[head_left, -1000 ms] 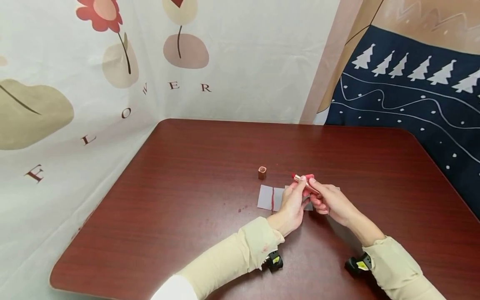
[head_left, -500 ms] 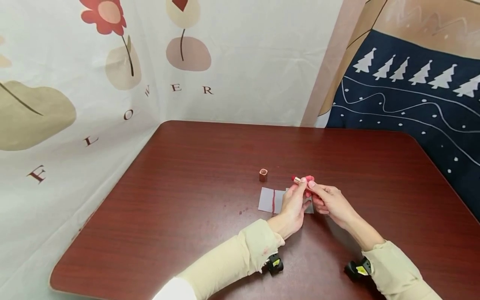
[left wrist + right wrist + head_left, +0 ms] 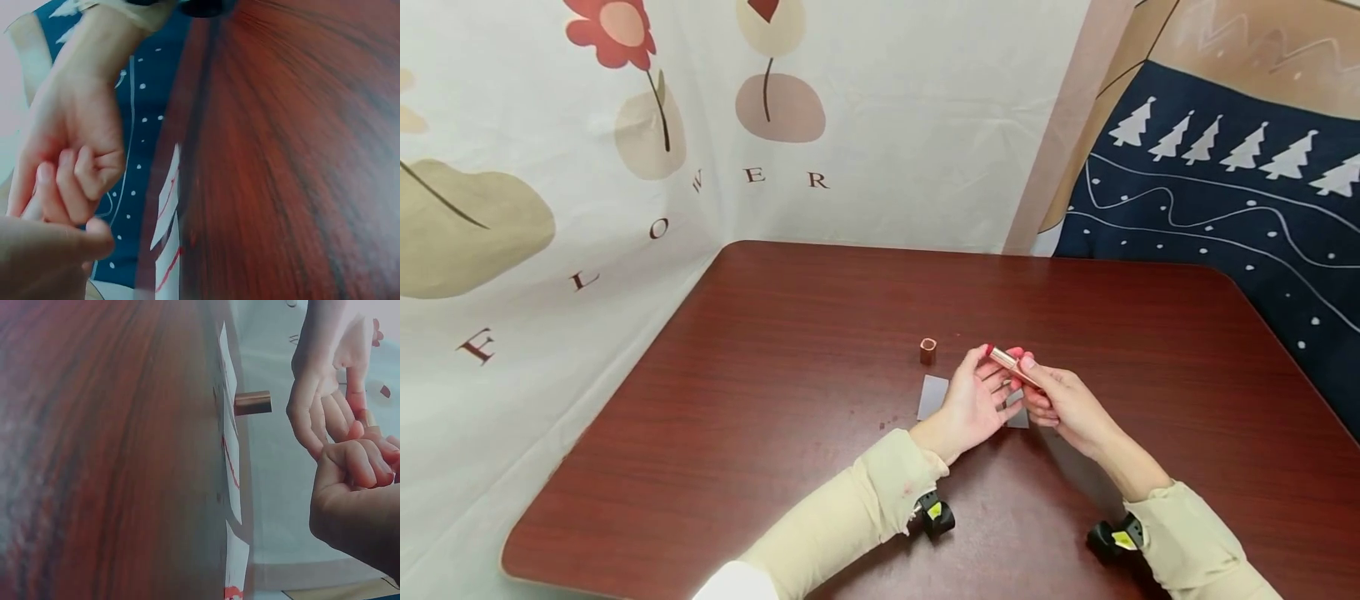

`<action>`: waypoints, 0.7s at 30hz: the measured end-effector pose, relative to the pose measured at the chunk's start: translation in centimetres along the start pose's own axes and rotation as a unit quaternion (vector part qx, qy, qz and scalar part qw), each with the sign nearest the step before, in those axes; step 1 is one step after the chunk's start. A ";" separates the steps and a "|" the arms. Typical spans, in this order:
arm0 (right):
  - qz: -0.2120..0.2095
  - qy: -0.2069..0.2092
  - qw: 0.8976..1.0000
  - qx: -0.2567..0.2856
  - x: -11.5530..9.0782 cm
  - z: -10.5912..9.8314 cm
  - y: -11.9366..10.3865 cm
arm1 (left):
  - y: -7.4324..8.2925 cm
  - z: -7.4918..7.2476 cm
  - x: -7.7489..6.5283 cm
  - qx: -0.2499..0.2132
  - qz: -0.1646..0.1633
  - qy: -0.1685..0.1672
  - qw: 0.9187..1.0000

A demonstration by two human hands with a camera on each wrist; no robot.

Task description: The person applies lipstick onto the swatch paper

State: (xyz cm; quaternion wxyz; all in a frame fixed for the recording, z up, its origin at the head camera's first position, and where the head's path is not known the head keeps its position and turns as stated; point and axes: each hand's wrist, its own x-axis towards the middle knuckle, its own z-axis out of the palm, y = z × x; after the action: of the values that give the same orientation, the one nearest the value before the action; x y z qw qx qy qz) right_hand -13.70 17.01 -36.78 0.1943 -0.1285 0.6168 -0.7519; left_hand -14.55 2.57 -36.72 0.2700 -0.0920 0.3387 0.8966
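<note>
My right hand point(image 3: 1067, 404) grips a lipstick point(image 3: 1019, 371) by its rose-gold base. Its bare red tip points up and left. My left hand point(image 3: 972, 408) lies palm up beside it, fingers spread and loosely bent, with the thumb tip right at the red end. Red smudges show on the left fingertips. In the right wrist view the left hand point(image 3: 331, 406) hangs over the curled right fingers point(image 3: 369, 465), and most of the lipstick is hidden behind them. Below the hands, pale paper pieces point(image 3: 932, 397) lie partly covered.
The lipstick's copper-coloured cap point(image 3: 928, 352) stands upright behind the papers, its opening up. Red strokes mark the paper strips point(image 3: 231, 465) in the right wrist view. Small dark red spots point(image 3: 882, 426) dot the brown table point(image 3: 760, 400) left of the papers. Printed cloths hang behind.
My left thumb has come off the lipstick's middle and the left hand has opened, shifting left over the paper's red stroke. The right hand keeps its grip on the lipstick.
</note>
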 end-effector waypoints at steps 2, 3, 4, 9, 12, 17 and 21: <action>-0.006 -0.011 1.000 0.007 -0.1 -0.2 0.1 | 0.2 -0.2 -0.1 -0.002 -0.016 -0.014 1.000; -0.012 -0.022 1.000 0.014 -0.1 -0.3 0.1 | 0.3 -0.4 -0.1 0.000 -0.021 -0.022 1.000; -0.015 -0.033 0.999 0.025 -0.2 -0.5 0.1 | 0.3 -0.5 -0.2 0.003 -0.022 -0.031 0.999; -0.026 -0.090 0.993 0.067 -0.4 -1.1 0.1 | 1.1 -1.1 -0.3 0.066 -0.012 -0.068 0.995; -0.021 -0.098 0.993 0.068 -0.5 -1.2 -0.1 | 1.6 -1.4 -0.1 0.099 -0.013 -0.075 0.992; -0.012 -0.094 0.994 0.052 -0.3 -1.0 -0.2 | 2.7 -2.0 -0.3 0.112 0.025 -0.054 0.992; -0.006 -0.072 0.997 0.037 -0.2 -0.8 -0.3 | 4.9 -3.7 0.7 0.148 0.144 0.001 0.978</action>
State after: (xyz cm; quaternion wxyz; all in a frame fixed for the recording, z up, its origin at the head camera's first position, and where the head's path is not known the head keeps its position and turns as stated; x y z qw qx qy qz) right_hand -13.87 17.84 -36.65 0.2385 -0.1789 0.5724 -0.7639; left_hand -17.87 -2.64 -37.03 0.1478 -0.0024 0.4780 0.8658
